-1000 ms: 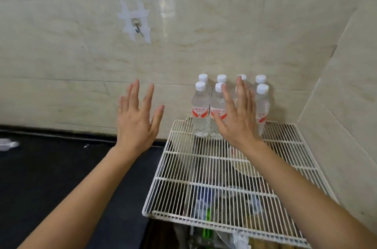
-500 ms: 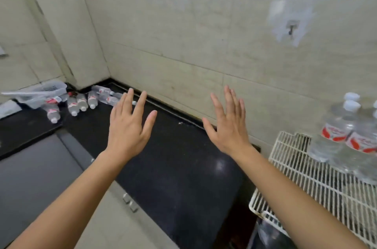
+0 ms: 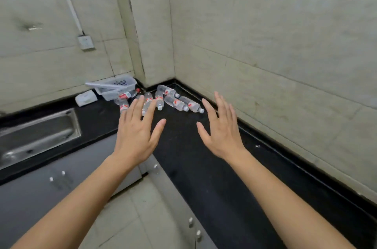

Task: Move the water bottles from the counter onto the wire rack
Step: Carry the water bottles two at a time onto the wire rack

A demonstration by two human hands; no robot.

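Bottles [image 3: 175, 103] of clear plastic, with red labels and white caps, lie on their sides in a loose cluster on the black worktop [image 3: 204, 167], in the corner beyond the fingertips of both hands. The left hand [image 3: 136, 136] and right hand [image 3: 221, 132] are held out palm-down with fingers straight and spread, holding and touching nothing. The nearest bottles show just past the left fingertips, some partly hidden behind them. A pale plastic basket [image 3: 114, 86] sits farther out, to the left of the left hand, with a bottle just beside its near edge. A steel sink [image 3: 38, 132] lies well to that hand's left. The wire rack is out of view.

Handling, as judged: the bottles appear filled, so fairly heavy for their size. Thin walls would give under a hard squeeze, and the smooth round bodies may roll or slip. The labelled mid-body, wrapped by fingers and thumb, seems the surest hold; the capped neck offers less purchase.
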